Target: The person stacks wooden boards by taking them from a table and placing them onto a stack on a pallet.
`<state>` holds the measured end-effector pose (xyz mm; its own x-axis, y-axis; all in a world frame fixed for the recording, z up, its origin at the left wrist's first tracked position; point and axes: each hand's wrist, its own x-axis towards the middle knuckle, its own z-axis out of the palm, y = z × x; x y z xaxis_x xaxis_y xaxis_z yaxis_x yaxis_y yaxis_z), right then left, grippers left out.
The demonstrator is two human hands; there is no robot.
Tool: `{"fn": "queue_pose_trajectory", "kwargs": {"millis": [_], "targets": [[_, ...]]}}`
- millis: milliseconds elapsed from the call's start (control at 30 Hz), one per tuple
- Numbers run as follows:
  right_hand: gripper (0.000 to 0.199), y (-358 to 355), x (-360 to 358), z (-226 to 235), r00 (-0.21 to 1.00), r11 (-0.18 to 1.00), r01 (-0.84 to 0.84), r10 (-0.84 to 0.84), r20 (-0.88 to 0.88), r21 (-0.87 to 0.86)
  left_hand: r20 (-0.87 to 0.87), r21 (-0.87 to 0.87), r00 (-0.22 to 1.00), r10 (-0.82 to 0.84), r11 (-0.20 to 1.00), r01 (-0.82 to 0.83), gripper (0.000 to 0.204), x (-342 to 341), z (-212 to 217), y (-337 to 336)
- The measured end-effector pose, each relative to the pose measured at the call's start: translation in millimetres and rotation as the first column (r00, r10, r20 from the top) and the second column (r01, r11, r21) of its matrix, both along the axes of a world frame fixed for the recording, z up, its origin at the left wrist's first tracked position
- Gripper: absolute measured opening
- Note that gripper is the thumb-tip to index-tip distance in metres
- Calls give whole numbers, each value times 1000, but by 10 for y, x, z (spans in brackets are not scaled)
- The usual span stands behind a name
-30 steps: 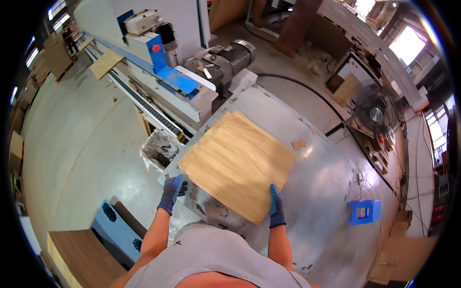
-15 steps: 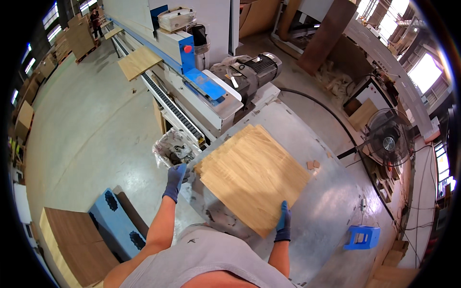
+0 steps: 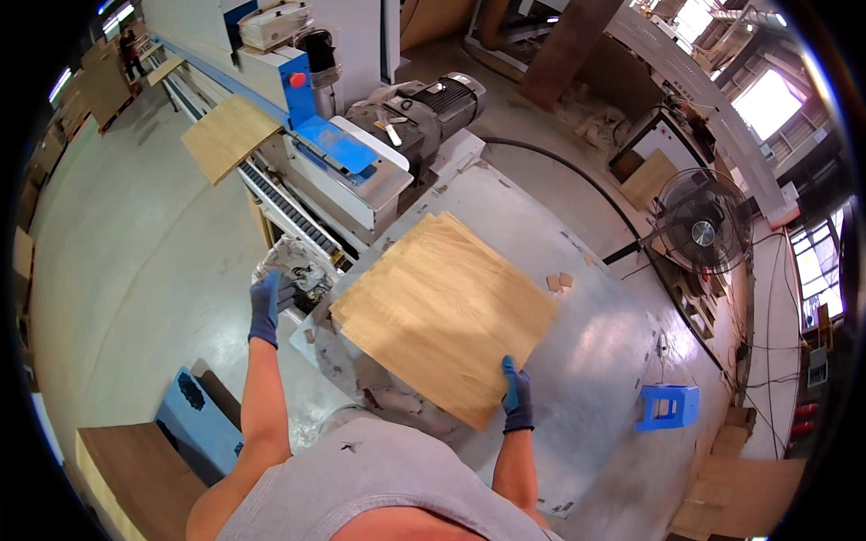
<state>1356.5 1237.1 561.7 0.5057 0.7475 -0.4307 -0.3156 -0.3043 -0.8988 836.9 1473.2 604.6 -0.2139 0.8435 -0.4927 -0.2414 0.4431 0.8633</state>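
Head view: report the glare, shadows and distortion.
In the head view, the window at upper right is blown out to white; pale glare lies on the grey table; soft shadow crosses the near part of the wooden boards; straight edges bow toward the black rim.

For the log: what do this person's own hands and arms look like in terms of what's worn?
The left hand and right hand each wear a blue work glove with a darker navy cuff. Above the cuffs the arms are bare. The light grey top looks sleeveless and bears a small dark mark.
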Motion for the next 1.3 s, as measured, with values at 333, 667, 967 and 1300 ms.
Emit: {"fn": "queue_pose_trajectory", "kwargs": {"millis": [333, 667, 967, 1300], "targets": [[41, 319, -223, 379, 969, 961, -168, 201, 142, -219, 254, 81, 949, 187, 974, -213, 88, -659, -113, 610], [38, 379, -424, 167, 998, 999, 51, -50, 40, -10, 548, 164, 837, 17, 978, -127, 59, -769, -97, 1038], [35, 386, -400, 18, 994, 994, 108, -108, 6, 9, 555, 159, 826, -99, 987, 11, 42, -457, -459, 836], [38, 373, -380, -26, 991, 991, 134, -134, 10, -10, 506, 220, 824, -255, 962, 162, 46, 724, -87, -433]]}}
